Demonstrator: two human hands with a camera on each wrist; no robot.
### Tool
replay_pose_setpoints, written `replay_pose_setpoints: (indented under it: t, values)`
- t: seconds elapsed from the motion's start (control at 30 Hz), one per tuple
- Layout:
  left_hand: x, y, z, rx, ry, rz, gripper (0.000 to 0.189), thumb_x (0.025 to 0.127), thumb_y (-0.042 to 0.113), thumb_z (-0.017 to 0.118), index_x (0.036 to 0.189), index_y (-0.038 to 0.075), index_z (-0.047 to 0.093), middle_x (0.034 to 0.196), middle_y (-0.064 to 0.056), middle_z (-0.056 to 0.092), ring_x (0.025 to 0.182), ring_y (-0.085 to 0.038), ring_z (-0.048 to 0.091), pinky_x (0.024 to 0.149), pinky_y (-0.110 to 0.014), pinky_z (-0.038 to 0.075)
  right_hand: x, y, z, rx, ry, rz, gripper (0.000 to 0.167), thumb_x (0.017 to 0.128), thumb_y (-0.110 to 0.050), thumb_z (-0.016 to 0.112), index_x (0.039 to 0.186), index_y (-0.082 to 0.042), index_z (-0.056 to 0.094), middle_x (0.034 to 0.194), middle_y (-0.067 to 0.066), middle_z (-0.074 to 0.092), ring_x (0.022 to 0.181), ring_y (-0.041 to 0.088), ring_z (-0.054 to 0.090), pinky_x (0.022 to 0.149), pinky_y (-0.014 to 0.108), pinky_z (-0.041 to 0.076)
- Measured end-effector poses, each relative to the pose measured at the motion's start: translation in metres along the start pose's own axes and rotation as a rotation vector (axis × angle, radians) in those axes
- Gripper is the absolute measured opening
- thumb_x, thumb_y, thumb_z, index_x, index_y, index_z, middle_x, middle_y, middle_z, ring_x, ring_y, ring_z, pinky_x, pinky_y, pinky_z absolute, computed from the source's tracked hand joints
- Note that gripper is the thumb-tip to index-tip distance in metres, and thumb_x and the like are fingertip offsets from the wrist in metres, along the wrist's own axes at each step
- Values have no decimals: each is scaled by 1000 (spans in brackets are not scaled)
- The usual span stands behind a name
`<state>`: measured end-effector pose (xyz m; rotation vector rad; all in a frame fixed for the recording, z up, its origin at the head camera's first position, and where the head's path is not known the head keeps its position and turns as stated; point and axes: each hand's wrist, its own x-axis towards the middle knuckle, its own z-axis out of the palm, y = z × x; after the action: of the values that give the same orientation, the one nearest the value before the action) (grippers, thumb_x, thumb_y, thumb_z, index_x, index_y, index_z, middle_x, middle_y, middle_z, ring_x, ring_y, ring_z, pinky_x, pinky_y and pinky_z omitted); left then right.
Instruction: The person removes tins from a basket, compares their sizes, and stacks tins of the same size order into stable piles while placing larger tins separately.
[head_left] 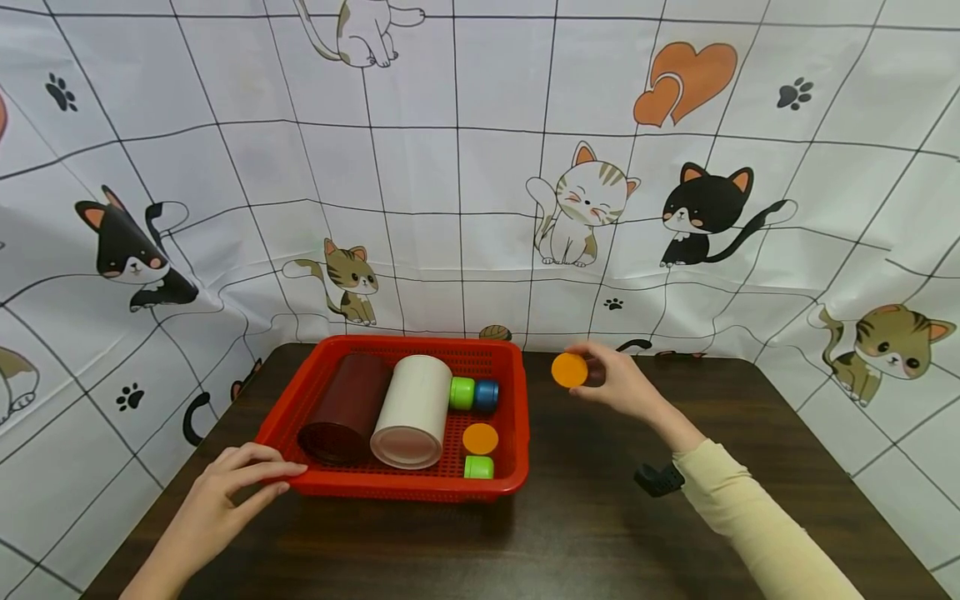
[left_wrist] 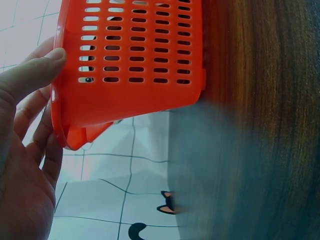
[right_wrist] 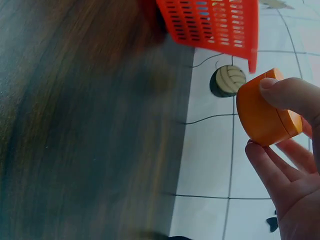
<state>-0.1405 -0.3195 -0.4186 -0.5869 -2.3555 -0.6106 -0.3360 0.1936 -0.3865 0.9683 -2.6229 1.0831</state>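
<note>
My right hand pinches a small round orange jar between thumb and fingers, raised to the right of the basket. A seam runs round the jar near one end in the right wrist view. My left hand grips the near left corner of the red plastic basket, its thumb on the outer side of the rim. Inside the basket lie a dark brown cylinder, a white cylinder, a green jar against a blue jar, another orange jar and another green jar.
The basket stands on a dark wooden table. Behind and at both sides hangs a white sheet with grid lines and cartoon cats. A black strap-like object shows by my right sleeve.
</note>
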Motion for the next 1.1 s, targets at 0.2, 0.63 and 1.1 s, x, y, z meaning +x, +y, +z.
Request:
replay_pose_setpoints:
  t: [0.2, 0.63, 1.1]
  values:
    - [-1, 0, 0, -2, -4, -8, 56, 61, -8, 85, 103, 29, 77, 102, 17, 61, 94, 6, 43, 75, -15, 34, -3, 14, 5, 3, -38, 49, 58, 81, -4, 80, 133, -7, 54, 128, 15, 62, 112, 32, 68, 90, 36, 56]
    - [0, 0, 0, -1, -2, -13, 57, 60, -7, 86, 102, 32, 77, 99, 18, 62, 96, 6, 44, 78, -16, 34, -5, 38, 23, -42, -67, 68, 59, 80, -15, 83, 133, -9, 58, 121, 12, 68, 103, 26, 69, 86, 38, 58]
    - [-1, 0, 0, 4, 1, -16, 58, 60, -7, 85, 102, 32, 77, 98, 17, 62, 96, 5, 44, 79, -15, 34, -1, 43, 32, -64, -111, 68, 58, 81, -19, 82, 133, -8, 59, 119, 9, 69, 103, 24, 67, 92, 46, 54]
